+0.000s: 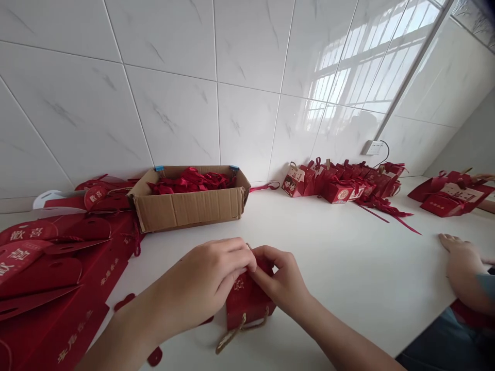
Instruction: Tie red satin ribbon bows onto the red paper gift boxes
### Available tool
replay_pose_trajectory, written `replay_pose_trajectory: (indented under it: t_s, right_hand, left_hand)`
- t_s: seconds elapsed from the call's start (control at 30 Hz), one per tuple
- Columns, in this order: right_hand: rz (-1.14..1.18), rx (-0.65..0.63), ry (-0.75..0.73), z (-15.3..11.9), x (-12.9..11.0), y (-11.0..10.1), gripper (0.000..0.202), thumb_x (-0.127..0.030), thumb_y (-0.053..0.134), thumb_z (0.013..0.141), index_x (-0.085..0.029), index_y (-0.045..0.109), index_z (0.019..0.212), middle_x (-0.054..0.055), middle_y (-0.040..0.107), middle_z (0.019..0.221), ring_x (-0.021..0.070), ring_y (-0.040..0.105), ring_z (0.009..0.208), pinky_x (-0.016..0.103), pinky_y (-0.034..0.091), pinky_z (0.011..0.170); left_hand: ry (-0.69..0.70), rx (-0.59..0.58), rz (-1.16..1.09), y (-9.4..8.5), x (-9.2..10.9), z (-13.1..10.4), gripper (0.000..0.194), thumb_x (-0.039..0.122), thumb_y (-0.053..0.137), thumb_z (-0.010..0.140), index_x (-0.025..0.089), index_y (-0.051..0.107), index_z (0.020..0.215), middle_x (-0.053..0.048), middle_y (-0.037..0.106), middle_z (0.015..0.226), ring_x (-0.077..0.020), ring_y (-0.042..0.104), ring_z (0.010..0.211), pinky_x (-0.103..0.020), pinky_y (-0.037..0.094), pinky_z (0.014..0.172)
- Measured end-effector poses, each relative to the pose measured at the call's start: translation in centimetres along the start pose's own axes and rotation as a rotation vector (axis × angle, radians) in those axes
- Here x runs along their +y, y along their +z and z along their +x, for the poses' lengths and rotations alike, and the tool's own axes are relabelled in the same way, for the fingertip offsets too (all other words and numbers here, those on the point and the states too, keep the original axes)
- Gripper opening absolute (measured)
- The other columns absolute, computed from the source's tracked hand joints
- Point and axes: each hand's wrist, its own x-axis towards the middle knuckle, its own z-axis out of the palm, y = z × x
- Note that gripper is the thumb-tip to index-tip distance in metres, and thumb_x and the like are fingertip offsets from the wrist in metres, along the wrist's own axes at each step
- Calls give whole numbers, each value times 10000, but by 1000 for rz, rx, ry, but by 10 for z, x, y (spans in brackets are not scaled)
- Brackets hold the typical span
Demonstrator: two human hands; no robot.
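Observation:
A small red gift bag (251, 306) with pale lettering lies on the white table in front of me. A twisted gold cord handle (231, 337) hangs off its near edge. Both hands meet at the bag's far end. My left hand (216, 273) is closed there, with its fingertips pinched together. My right hand (284, 281) grips the same end from the right, its thumb and fingers against the red card. A bit of gold cord shows just above the touching fingertips; the fingers cover the rest of what they pinch.
Behind my hands stands a cardboard box (189, 208) of red ribbons (193, 180). Red printed boxes (96, 273) fill the left side. Several small red gift boxes (336, 191) line the wall, with a larger group (444, 198) farther right. Another person's hand (462, 252) rests at the right edge.

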Motion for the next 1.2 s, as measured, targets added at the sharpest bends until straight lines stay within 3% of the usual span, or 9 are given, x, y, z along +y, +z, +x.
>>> replay_pose_trajectory:
  t_s: [0.13,0.3,0.4,0.47,0.57,0.7,0.93,1.03,1.2]
  right_hand:
    - [-55,-46,-182,-2,-3,-1,143,-92,477,708,-194,543,632,-43,439,555,99,359,534,232,345,526]
    - [-1,-138,-219,-4,-8,-2,160,-188,513,796,-194,502,637,-34,432,593,102,356,552,239,325,526]
    - [21,-138,-190,-4,-6,-2,263,-253,517,847,-191,464,597,-34,422,569,101,345,546,241,315,523]
    - [43,-135,-139,-4,-4,-1,283,-281,491,876,-186,481,609,-24,446,581,105,360,555,243,321,526]
    - [97,-111,-51,-3,-1,0,295,-329,463,901,-177,533,659,-11,483,605,108,390,563,237,336,518]
    - [111,-54,-11,-2,1,0,315,-371,470,898,-172,559,671,-12,472,601,107,375,563,233,333,510]
    - [130,-23,-10,-1,3,2,294,-380,492,887,-174,572,693,5,553,633,119,450,581,238,372,528]
    - [169,32,1,-2,4,3,158,-352,539,863,-202,509,822,-13,593,637,118,485,565,232,388,529]
    - [220,44,24,-4,3,2,207,-330,555,858,-238,395,952,-65,591,596,92,413,487,209,335,474]
  left_hand:
    - [36,97,21,5,0,6,280,131,372,894,262,620,899,7,624,876,-145,573,785,-248,436,693]
    - [69,297,173,9,-6,15,190,182,432,889,248,602,943,-17,653,905,-188,569,877,-318,440,797]
    - [-57,503,386,10,-13,19,187,199,484,859,226,586,1013,-72,632,1029,-261,536,1003,-404,406,852]
    - [-201,568,416,9,-17,18,145,250,499,853,204,579,965,-92,617,1013,-282,540,982,-411,415,815]
    - [-337,405,141,7,-17,15,225,404,471,873,216,582,820,-40,637,859,-227,588,817,-347,450,714]
    - [-393,100,-268,6,-10,11,299,527,535,812,252,650,845,-1,687,863,-202,628,778,-296,470,655]
    - [-404,90,-311,7,-12,13,202,422,576,794,244,668,769,2,705,819,-213,634,792,-317,454,679]
    - [-433,115,-245,6,-14,11,221,432,574,791,242,651,710,6,694,779,-222,622,790,-321,436,659]
    - [-405,46,-338,6,-13,9,202,405,556,808,228,576,713,15,663,775,-203,629,800,-312,459,681]
